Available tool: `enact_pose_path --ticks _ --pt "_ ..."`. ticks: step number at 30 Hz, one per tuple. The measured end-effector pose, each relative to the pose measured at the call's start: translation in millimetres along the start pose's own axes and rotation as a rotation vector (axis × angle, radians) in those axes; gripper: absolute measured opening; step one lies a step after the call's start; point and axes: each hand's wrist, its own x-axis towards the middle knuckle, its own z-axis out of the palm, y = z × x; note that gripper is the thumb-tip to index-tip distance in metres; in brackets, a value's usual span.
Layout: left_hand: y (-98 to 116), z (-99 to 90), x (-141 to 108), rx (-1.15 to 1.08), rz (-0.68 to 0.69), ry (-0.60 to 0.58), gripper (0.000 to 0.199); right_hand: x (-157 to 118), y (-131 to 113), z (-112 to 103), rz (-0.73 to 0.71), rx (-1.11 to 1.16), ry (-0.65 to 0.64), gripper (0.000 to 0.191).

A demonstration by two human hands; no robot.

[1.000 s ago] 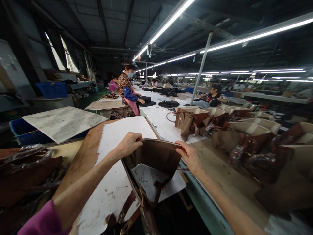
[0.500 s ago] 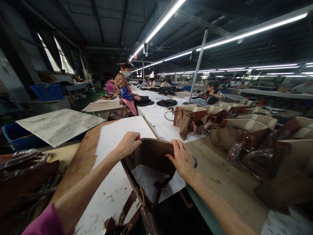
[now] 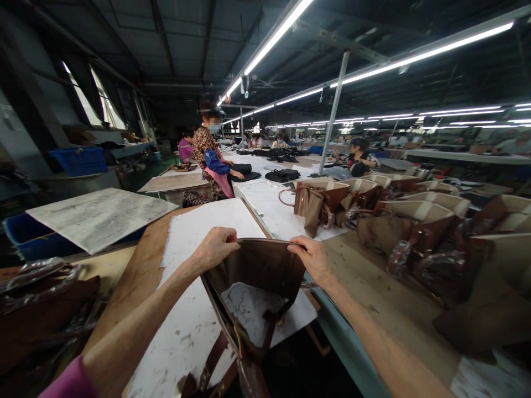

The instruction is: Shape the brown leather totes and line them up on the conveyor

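Observation:
A brown handbag [image 3: 257, 260] is held up in front of me, its mouth facing me. White table covering shows through the opening below its far panel. My left hand [image 3: 215, 247] is closed on the left end of the upper rim. At the right end, my right hand [image 3: 312, 255] pinches the same rim between thumb and fingers. Brown straps and a plastic-wrapped handle [image 3: 251, 376] hang at the near side, toward the bottom of the view. The bag's outer far face is hidden from me.
Several brown bags with cream linings [image 3: 415, 213] stand on the table to the right. Brown pieces with plastic-wrapped handles [image 3: 45, 298] lie at left. A pale board [image 3: 103, 215] rests over a blue bin [image 3: 25, 235]. A co-worker [image 3: 211, 152] stands farther along, handling black pieces.
My right hand has shifted from spread fingers over the rim's corner to a pinch on the rim. The left hand keeps its hold, and the bag has opened slightly wider.

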Motion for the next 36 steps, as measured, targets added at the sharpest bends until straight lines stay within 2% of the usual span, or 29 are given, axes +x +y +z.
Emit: enact_pose_path --ticks 5,10,15,19,28,36 --pt "-1 1.6 1 0.006 0.01 0.011 0.013 6 -1 -3 0.041 -0.018 -0.079 0.023" --pt "-2 4.4 1 0.032 0.011 0.026 0.012 11 -10 -2 -0.063 -0.361 -0.011 0.028" --pt "-1 5.1 0 0.027 0.007 0.028 0.012 19 -32 9 -0.129 -0.559 -0.084 0.029" --pt "0 5.2 1 0.033 -0.001 0.03 0.011 26 -46 21 -0.124 -0.574 -0.136 0.027" --pt "-2 6.3 2 0.023 0.006 0.029 0.012 37 -59 37 -0.128 -0.551 -0.198 0.023" --pt "-3 6.5 2 0.006 0.005 0.054 0.006 44 -64 40 -0.071 -0.456 -0.257 0.017"
